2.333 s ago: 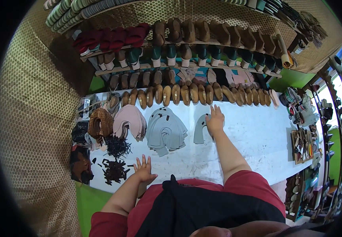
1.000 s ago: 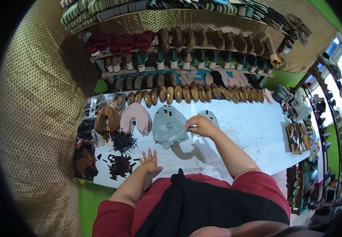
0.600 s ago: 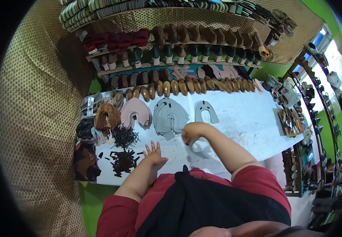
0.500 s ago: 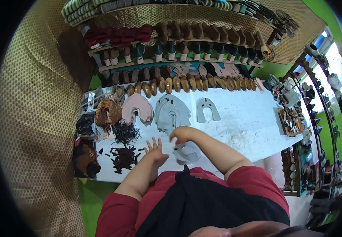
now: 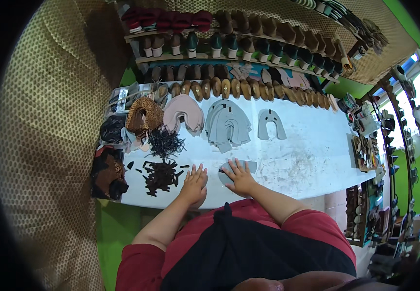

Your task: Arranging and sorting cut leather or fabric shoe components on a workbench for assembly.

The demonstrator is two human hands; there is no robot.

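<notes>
My right hand (image 5: 239, 179) lies flat, fingers spread, on a grey U-shaped shoe piece (image 5: 225, 178) near the table's front edge; the hand covers part of that piece. To its left, my left hand (image 5: 195, 185) rests on the white tabletop with its fingers stretched out and nothing held. Close by it is a heap of short dark strips (image 5: 160, 177), one strip lying near the fingertips. Beyond the hands sit a stack of grey U-shaped pieces (image 5: 228, 124) and a single grey piece (image 5: 271, 125) with small dark marks on it.
Pink pieces (image 5: 184, 113), leopard-print pieces (image 5: 144, 115) and thin black strips (image 5: 165, 142) lie at the left. Shoe lasts (image 5: 245, 89) line the back, below shelves of shoes (image 5: 215, 45). A tool box (image 5: 365, 153) stands at the right end of the white table (image 5: 312, 150).
My right hand has gone from lifting a grey piece to pressing flat on it on the table. My left hand has shifted slightly right. The whole view has tilted nearer.
</notes>
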